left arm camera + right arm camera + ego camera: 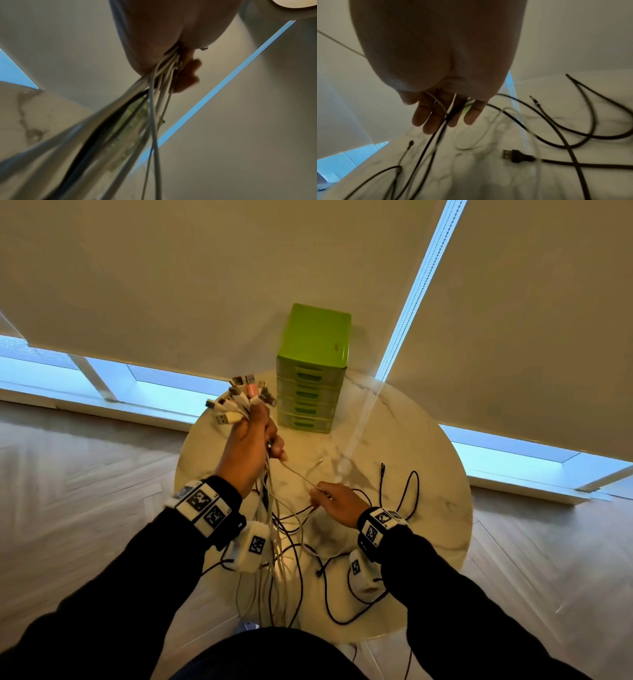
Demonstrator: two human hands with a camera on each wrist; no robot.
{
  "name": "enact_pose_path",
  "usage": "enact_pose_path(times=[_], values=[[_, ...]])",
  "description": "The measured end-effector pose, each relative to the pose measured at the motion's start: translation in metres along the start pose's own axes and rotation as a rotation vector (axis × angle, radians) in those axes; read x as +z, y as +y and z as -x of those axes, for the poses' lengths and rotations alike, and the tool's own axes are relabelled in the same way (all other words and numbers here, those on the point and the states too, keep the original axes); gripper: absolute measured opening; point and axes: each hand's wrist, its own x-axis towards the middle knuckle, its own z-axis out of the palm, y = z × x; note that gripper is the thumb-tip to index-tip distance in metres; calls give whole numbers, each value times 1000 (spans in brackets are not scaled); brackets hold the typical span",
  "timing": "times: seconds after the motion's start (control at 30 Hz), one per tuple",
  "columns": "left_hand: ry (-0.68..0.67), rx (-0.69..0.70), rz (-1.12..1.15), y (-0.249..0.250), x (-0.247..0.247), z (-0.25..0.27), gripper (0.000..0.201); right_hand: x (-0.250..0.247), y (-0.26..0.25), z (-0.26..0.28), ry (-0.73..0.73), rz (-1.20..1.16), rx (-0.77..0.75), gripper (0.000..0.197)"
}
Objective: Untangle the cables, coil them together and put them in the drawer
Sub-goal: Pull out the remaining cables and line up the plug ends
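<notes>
My left hand (260, 436) is raised over the round marble table (428, 467) and grips a bundle of cables, mostly white. Their USB plugs (239, 398) fan out above the fist and the cords (274, 542) hang down toward the table's front edge. In the left wrist view the cords (154, 94) come out below the curled fingers (188, 75). A thin pale cable (298, 474) stretches from that fist to my right hand (322, 496), which holds it low over the table. In the right wrist view it crosses the fingers (433, 121) beside a black cord (426, 146).
A green drawer unit (313, 371) with several shut drawers stands at the table's far edge, against the roller blinds. Loose black cables (411, 498) loop over the right and front of the table. A black USB plug (513, 157) lies on the table below my right hand.
</notes>
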Motion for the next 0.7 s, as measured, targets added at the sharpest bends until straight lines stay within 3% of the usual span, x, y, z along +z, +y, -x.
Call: enact_pose_path(times=[0.17, 0.3, 0.37, 0.5, 0.6, 0.7], values=[[9, 28, 44, 22, -21, -17, 43, -14, 24, -1, 44, 0, -90, 37], [54, 51, 29, 31, -36, -20, 43, -45, 28, -8, 18, 61, 17, 33], [81, 69, 18, 35, -42, -20, 43, -59, 27, -13, 91, 108, 56, 38], [72, 63, -76, 30, -42, -15, 44, -76, -11, -27, 370, 35, 35, 44], [30, 14, -136, 11, -33, -13, 40, -74, -59, -29, 404, -126, -87, 41], [24, -49, -233, -7, -22, -9, 44, -64, -87, -28, 364, -131, -193, 37]])
